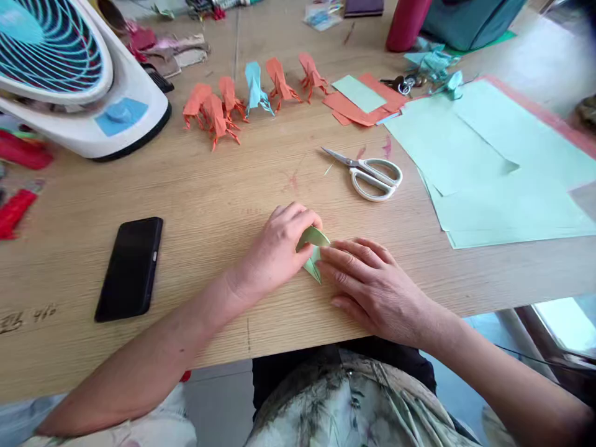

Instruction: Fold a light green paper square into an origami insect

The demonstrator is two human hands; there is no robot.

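Observation:
A small piece of folded light green paper (313, 237) is on the table between my two hands, close to the front edge. My left hand (284, 245) pinches its upper flap, which bends up between thumb and fingers. A pointed lower end of the paper shows below the thumb. My right hand (367, 279) lies flat, palm down, its fingers stretched out with the tips at the paper's right side. Part of the paper is hidden under the fingers. Beyond the hands lie scissors (367, 174) with white handles, blades pointing left.
Several orange folded paper figures (215, 117) and a blue one (255, 90) stand at the back. Green sheets (503, 205) and small cut papers (361, 93) lie right. A black phone (130, 267) and a white fan (116, 118) are left. A red bottle (406, 25) stands behind.

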